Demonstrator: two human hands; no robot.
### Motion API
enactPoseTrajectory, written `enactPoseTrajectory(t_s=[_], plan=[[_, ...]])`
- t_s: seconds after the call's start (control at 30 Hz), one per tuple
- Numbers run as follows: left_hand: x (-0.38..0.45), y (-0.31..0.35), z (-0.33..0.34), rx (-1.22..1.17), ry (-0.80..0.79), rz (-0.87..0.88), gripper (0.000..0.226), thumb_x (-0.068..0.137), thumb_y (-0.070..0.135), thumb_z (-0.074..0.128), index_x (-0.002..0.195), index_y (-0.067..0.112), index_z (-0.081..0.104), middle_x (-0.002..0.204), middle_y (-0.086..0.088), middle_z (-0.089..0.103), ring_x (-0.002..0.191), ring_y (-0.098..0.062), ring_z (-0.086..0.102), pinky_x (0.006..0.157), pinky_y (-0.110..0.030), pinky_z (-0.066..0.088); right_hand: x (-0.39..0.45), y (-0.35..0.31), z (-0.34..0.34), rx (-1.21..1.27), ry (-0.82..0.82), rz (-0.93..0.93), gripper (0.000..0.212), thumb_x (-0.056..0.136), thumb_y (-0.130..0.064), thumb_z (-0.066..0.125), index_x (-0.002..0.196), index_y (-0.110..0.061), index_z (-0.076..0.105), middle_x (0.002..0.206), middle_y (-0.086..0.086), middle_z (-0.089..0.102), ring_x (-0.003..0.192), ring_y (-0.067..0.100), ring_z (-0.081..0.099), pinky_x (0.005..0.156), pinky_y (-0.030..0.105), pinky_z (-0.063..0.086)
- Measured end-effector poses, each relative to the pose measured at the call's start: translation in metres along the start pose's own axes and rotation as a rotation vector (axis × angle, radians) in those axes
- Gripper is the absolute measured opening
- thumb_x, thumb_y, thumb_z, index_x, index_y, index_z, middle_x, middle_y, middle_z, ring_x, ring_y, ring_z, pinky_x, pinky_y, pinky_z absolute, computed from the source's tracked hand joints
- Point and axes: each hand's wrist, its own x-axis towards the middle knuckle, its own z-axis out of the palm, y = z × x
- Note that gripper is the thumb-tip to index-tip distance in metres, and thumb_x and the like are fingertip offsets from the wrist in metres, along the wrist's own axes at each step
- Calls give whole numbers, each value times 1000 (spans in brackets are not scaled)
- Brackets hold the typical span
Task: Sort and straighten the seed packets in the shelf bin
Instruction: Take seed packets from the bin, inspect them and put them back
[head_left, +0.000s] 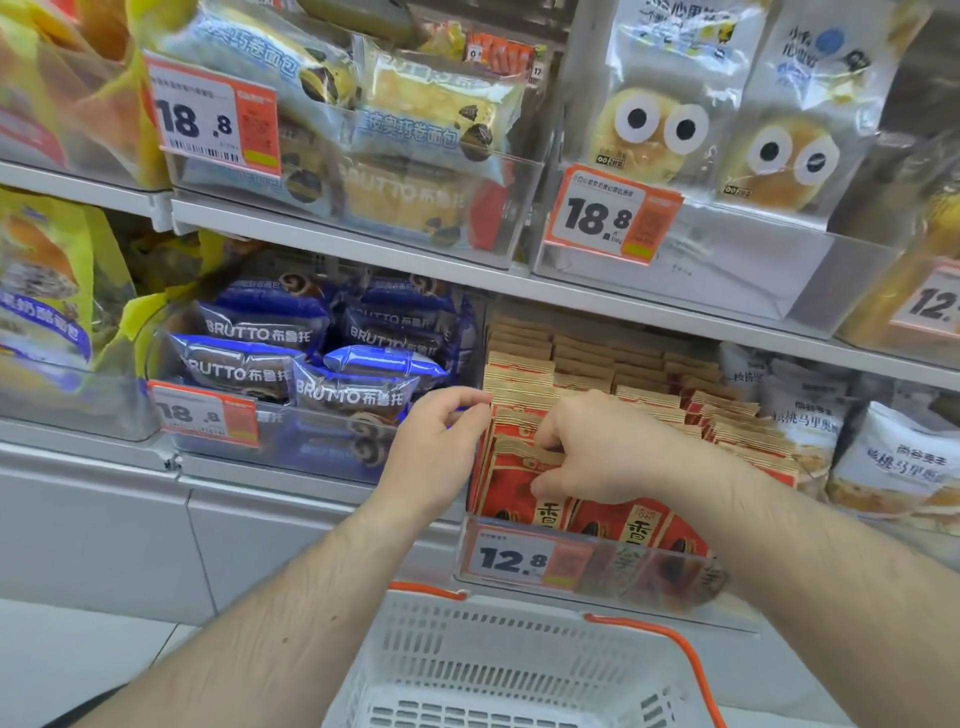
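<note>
Fingers of the right hand (587, 447) curl over the crimped tan top of a glossy red seed packet (511, 488), likely tugging it upright; the left hand (441, 441) pinches the row's edge to steady it. Packets stand in the clear plastic shelf bin (613, 569).

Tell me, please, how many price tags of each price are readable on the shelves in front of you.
18.8 price tags: 3, one upper left, one upper right, one on the blue bread bin
12.8 price tags: 1, on the seed packet bin
Total: 4
A fifth tag is cut off by the right edge; its price cannot be read in full.
</note>
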Motion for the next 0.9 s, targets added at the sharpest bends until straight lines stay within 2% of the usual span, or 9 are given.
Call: enactPoseTrajectory(t_s=[0.13,0.2,0.27,0.37,0.5,0.6,0.77,0.83,0.9], plan=[[4,-2,4,-2,-11,-26,16,101,28,52,105,27,67,111,6,68,101,-4,63,97,-38,51,16,17,-21,341,263,36,21,82,-47,74,75,-28,70,74,-12,67,70,4,63,60,23,48],[4,-1,5,-47,-17,-66,14,104,28,48,107,32,61,112,12,65,102,1,61,97,-33,50,31,25,-28,251,200,14,19,83,-46,73,91,-29,69,89,-14,66,80,5,64,67,21,47],[5,0,7,-80,-22,-119,24,105,35,46,127,32,55,128,12,59,117,-5,56,107,-38,45,47,29,-26,107,46,-7,34,82,-50,73,107,-28,65,99,-13,62,92,8,61,78,25,49],[9,2,8,-81,8,-169,43,104,35,47,146,26,44,135,12,53,124,-8,50,113,-38,39,64,27,-18,10,-43,-33,30,86,-49,68,98,-22,64,90,-9,61,88,14,59,78,31,50],[9,2,11,-60,22,-164,24,103,25,50,110,40,66,105,19,67,103,-5,64,96,-36,52,71,18,-7,-90,96,-151,23,91,-36,66,79,-17,69,75,-3,65,72,15,58,67,30,48],[9,0,12,-55,30,-170,26,103,27,48,107,42,69,107,16,70,101,-6,65,93,-35,53,71,21,2,1,166,-136,20,91,-35,68,76,-22,69,73,-9,63,69,7,56,64,26,42],[10,3,10,-61,28,-119,49,102,23,46,69,50,72,83,27,73,85,8,65,83,-28,51,56,22,-10,142,208,-89,15,88,-40,70,91,-26,74,88,-13,68,74,0,58,60,17,42],[7,7,11,-88,37,-106,59,103,21,45,59,51,69,72,36,67,75,18,60,78,-22,47,42,17,-22,213,268,-113,20,84,-46,70,85,-27,73,84,-12,69,75,2,60,63,20,47],[4,10,11,-79,27,-91,66,104,20,43,56,57,67,69,38,64,71,21,57,77,-19,45,30,9,-25,111,149,-155,27,77,-51,71,78,-24,70,76,-9,68,72,6,62,63,26,52]])
